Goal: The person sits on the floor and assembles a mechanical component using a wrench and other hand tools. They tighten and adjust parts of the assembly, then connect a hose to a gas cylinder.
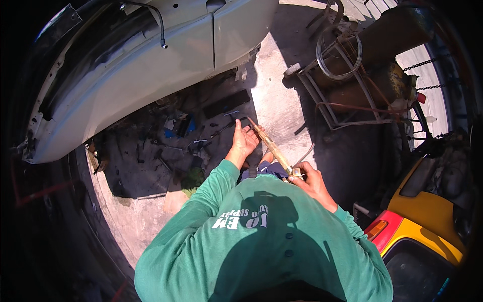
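A long brass-coloured torch (271,147) slants from upper left to lower right in front of my green shirt. My right hand (312,182) grips its lower end by the metal fitting. My left hand (244,141) is at its upper tip, palm up, fingers spread and touching the tip. A thin hose runs off from the torch toward the right.
A pale car body (151,65) hangs over the concrete at upper left, with several dark tools scattered in its shadow (191,136). Rusty gas cylinders on a metal cart (362,75) stand at upper right. A yellow and red vehicle part (417,226) sits lower right.
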Demonstrator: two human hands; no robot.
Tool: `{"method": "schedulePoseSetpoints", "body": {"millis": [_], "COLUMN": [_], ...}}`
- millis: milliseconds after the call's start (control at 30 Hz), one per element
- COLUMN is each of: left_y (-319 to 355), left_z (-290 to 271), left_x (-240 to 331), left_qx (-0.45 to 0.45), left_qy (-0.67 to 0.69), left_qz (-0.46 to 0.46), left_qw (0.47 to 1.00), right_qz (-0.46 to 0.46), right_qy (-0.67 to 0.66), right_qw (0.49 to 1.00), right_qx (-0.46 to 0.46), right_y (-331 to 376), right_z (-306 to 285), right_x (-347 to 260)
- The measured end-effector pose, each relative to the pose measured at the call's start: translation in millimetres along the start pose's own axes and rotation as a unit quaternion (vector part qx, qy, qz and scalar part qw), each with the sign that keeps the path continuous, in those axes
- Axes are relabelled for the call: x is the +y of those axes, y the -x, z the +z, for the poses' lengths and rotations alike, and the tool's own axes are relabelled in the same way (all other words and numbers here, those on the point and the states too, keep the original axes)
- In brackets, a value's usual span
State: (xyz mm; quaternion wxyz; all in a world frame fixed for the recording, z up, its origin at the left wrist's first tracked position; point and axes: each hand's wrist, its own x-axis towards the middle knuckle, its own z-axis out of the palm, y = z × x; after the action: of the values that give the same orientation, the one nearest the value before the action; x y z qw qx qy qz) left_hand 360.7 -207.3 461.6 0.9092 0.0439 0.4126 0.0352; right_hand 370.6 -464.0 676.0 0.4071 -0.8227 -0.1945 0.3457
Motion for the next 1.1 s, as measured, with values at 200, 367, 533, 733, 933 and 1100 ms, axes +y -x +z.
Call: {"method": "schedulePoseSetpoints", "body": {"millis": [200,367,533,733,933,1100], "left_y": [-47,-45,-39,-47,-49,-49], "left_z": [-42,-34,-20,-22,-25,-23], "left_x": [63,84,88,85,86,87], "left_qx": [0.055,0.027,0.013,-0.001,0.02,0.028], "left_qy": [0.017,0.001,-0.01,-0.031,-0.045,-0.047], "left_qz": [0.078,0.09,0.078,0.094,0.098,0.097], "left_qw": [0.995,0.996,0.997,0.995,0.994,0.994], "right_qz": [-0.016,-0.059,-0.05,-0.063,-0.043,-0.072], "right_qy": [0.004,0.036,-0.001,-0.006,-0.006,0.026], "right_qw": [1.0,0.997,0.999,0.998,0.998,0.996], "right_qx": [0.008,-0.013,-0.009,-0.019,-0.033,-0.036], "right_y": [4,10,13,15,20,18], "right_z": [7,4,2,-1,-13,-16], "right_x": [-4,-12,-22,-17,-25,-17]}}
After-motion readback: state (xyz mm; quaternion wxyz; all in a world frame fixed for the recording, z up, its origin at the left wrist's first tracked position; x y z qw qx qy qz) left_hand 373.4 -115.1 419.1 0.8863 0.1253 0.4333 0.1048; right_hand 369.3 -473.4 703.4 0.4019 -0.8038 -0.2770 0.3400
